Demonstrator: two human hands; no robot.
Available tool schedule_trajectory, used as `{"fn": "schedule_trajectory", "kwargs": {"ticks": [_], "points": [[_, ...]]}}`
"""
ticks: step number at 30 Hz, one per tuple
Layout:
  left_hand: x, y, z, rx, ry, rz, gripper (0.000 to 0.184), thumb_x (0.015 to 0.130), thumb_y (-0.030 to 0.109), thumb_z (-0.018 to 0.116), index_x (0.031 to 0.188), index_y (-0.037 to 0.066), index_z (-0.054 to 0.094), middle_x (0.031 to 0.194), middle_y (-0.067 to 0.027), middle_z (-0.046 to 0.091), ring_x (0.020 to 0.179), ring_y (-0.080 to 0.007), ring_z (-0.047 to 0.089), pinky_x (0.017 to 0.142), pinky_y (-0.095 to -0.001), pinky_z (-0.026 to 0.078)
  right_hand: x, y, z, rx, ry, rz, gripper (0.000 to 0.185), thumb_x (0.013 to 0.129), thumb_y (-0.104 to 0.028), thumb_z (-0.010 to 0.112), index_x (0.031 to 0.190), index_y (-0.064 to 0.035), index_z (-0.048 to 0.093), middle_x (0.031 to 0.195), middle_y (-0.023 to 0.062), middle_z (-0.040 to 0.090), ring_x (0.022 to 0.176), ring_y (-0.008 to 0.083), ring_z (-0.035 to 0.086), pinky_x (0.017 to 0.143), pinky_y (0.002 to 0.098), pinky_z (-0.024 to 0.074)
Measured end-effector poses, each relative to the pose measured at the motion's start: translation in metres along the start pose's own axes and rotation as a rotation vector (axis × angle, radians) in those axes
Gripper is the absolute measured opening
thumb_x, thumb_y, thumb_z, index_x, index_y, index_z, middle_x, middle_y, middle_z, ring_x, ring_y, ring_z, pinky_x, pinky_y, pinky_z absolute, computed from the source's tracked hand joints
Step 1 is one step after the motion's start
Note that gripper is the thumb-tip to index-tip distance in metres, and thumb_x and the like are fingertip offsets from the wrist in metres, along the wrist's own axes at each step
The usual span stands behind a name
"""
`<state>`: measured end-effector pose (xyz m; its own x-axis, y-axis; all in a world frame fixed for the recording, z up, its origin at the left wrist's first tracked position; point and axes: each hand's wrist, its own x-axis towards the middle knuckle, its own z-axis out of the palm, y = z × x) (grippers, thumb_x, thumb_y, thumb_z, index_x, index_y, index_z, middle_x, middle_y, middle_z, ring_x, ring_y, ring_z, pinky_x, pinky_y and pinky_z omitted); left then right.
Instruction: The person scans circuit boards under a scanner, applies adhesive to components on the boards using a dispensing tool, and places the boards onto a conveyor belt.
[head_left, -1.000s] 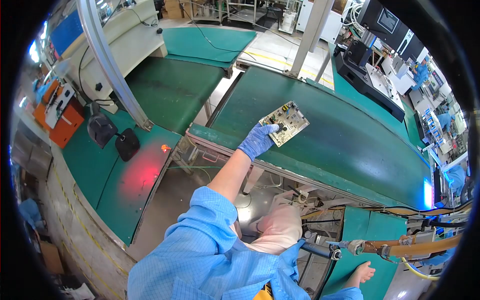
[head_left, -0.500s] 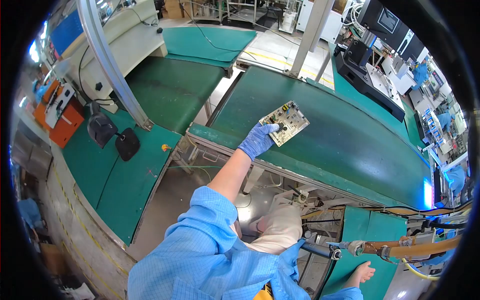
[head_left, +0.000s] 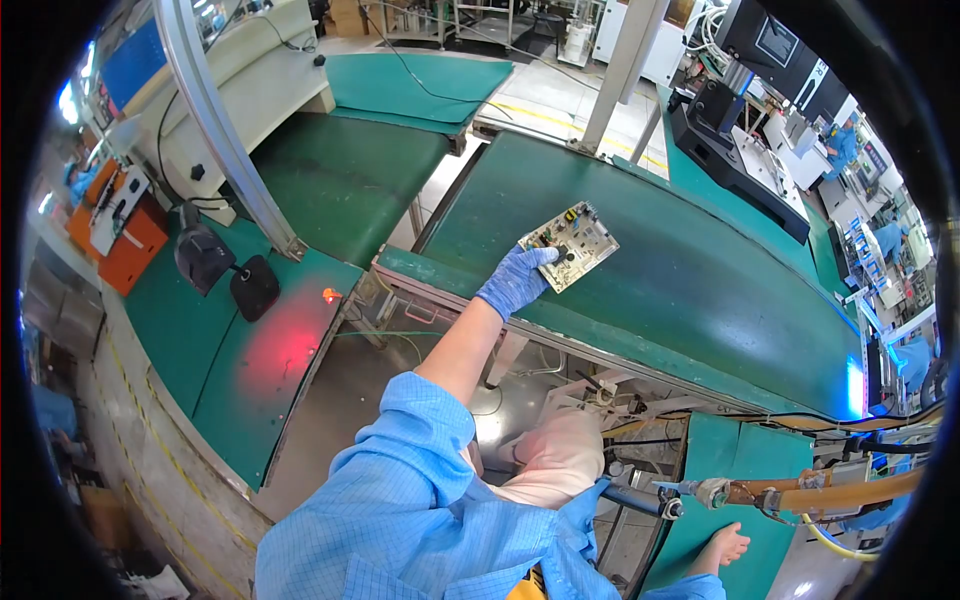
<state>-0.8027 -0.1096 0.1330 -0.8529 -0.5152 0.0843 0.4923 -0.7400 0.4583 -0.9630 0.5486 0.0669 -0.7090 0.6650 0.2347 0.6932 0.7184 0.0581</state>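
Observation:
A blue-gloved left hand [head_left: 515, 280], mine, is closed on the lower left edge of a printed circuit board [head_left: 575, 245]. The thumb lies over the board's face, near a round black part. The board is tilted, component side up, above a dark green conveyor belt [head_left: 650, 270]. At the lower right, my right hand [head_left: 728, 544] is bare, with its fingers loosely bent and apart, and nothing shows in it. It is over or on a green mat [head_left: 750, 455]; contact cannot be made out.
A black scanner on a stand [head_left: 205, 250] stands on the left green table [head_left: 225, 390], beside a red glow. A metal post [head_left: 225, 130] rises behind it. Tan hoses and pipes [head_left: 850, 495] cross at the right, above my right hand. Co-workers in blue are at the far right.
A red light now shines on the left green table, where there was none before. My left hand and the circuit board have stayed in place, as has my right hand.

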Motion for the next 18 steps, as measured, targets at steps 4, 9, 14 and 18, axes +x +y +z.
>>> {"fn": "schedule_trajectory", "kwargs": {"ticks": [4, 9, 14, 18], "points": [[0.001, 0.0, -0.001, 0.003, -0.013, 0.001, 0.04, 0.075, -0.005, 0.058, 0.114, -0.003, 0.048, 0.107, -0.0163, 0.057, 0.095, -0.0256, 0.059, 0.085, -0.0377, 0.051, -0.002, -0.003, 0.0, 0.013, 0.072, 0.02, 0.04, 0.08, -0.036, 0.051, 0.112, -0.0129, 0.046, 0.109, 0.0083, 0.052, 0.101, 0.0294, 0.054, 0.075, 0.046, 0.0469], [0.0, 0.0, -0.001, -0.006, -0.008, -0.003, 0.041, 0.075, -0.005, 0.058, 0.114, -0.003, 0.047, 0.107, -0.0164, 0.056, 0.095, -0.0257, 0.059, 0.085, -0.0378, 0.051, -0.003, -0.003, -0.001, 0.024, 0.069, 0.025, 0.04, 0.08, -0.036, 0.051, 0.112, -0.0128, 0.046, 0.109, 0.0084, 0.052, 0.101, 0.0291, 0.054, 0.076, 0.046, 0.0467], [0.001, -0.001, -0.004, 0.052, -0.024, 0.007, 0.047, 0.075, 0.002, 0.061, 0.119, -0.003, 0.045, 0.112, -0.0169, 0.056, 0.1, -0.0258, 0.058, 0.089, -0.037, 0.049, -0.004, -0.003, -0.003, 0.027, 0.075, 0.017, 0.039, 0.081, -0.036, 0.049, 0.111, -0.012, 0.046, 0.11, 0.0084, 0.052, 0.101, 0.0296, 0.054, 0.076, 0.0466, 0.0463], [0.002, -0.002, -0.008, 0.052, -0.025, 0.013, 0.047, 0.075, 0.002, 0.061, 0.119, -0.003, 0.045, 0.112, -0.0168, 0.056, 0.101, -0.0258, 0.058, 0.09, -0.0371, 0.048, 0.003, 0.001, 0.005, 0.006, 0.041, 0.006, 0.052, 0.08, -0.05, 0.038, 0.113, -0.0116, 0.049, 0.113, 0.0095, 0.052, 0.103, 0.0292, 0.053, 0.079, 0.0472, 0.0434]]}}
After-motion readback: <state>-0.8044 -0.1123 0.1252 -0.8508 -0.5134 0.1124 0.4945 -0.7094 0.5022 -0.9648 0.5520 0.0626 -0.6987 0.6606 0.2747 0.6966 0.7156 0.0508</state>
